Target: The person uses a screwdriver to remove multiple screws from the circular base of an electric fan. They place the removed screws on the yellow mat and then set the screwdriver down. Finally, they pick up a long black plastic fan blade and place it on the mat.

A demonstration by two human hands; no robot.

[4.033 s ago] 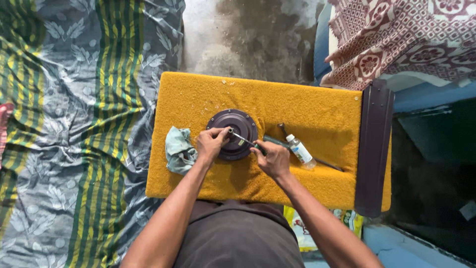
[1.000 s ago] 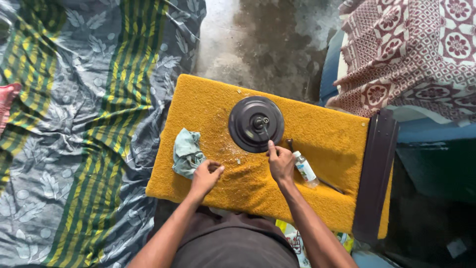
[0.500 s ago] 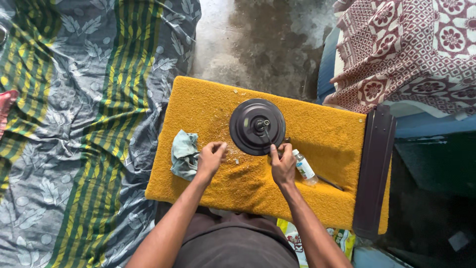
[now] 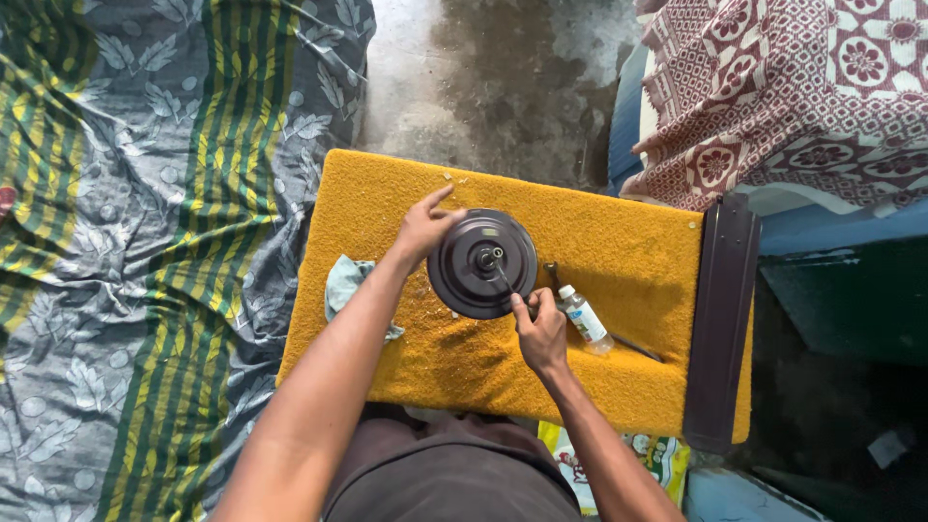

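- the left hand lies on the left edge of the round dark motor housing, fingers spread loosely and the forefinger stretched out; its grip rests against the rim rather than closing round it.
- the right hand sits just below the housing's lower right edge, its grip pinched tight on a thin screwdriver whose shaft runs up and left from the fingers to the hub in the housing's middle.
- the housing lies flat between the two hands on the yellow padded table.
- just right of the right hand lies a small clear bottle with a white cap, tilted on its side.
- under the left forearm, a crumpled pale green rag shows.
- a dark fan blade lies across the table's end, well to the right of the right hand.
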